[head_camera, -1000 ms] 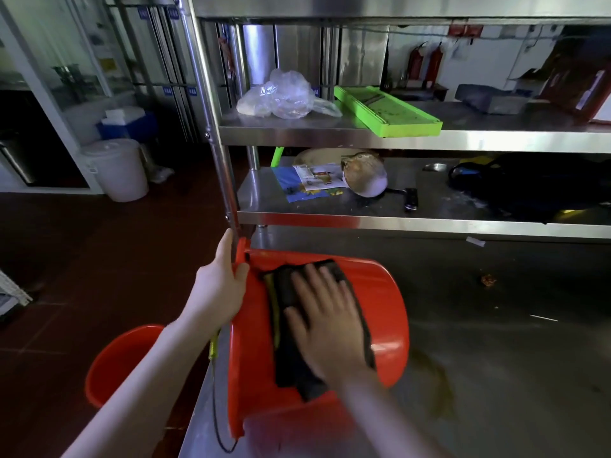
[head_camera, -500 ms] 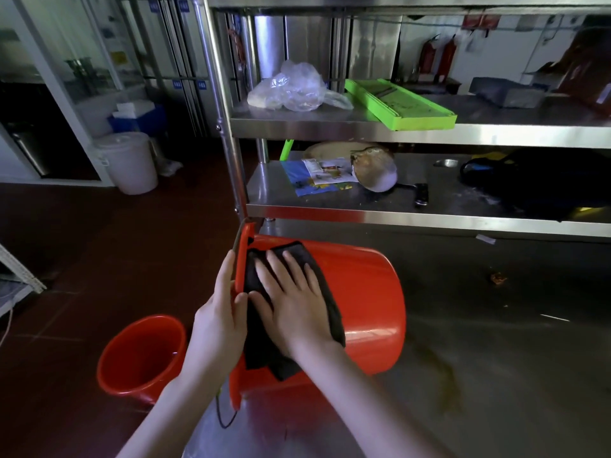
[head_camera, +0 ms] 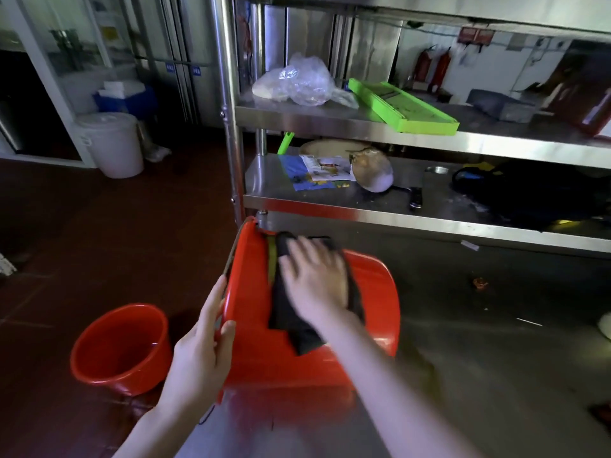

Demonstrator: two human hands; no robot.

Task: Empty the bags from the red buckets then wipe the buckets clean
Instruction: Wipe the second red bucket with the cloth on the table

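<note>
Red bucket (head_camera: 373, 285) lies on its side at centre frame, on the steel table (head_camera: 496, 358), with its mouth at the table's left edge. Left hand (head_camera: 201, 352) pinches the rim, thumb on the outer wall and fingers curled round the lip. Right hand (head_camera: 314, 282) is flat with fingers spread, pressing a dark cloth (head_camera: 284, 312) onto the outer wall but not gripping it (hand is motion-blurred, so exact finger contact is unclear).

Risks as I read them:
- A round body on smooth steel is only restrained by that rim pinch. If it slips, the wipe force likely rolls or skids the bucket over the edge.
- It would drop towards the second red bucket (head_camera: 112, 378), upright on the floor at lower left.
- The cloth is held by palm pressure only, so it can bunch up or slide off mid-stroke.
- No bags visible in either bucket. The tabletop bucket's inside is hidden, so I can't confirm it's clean.
</note>
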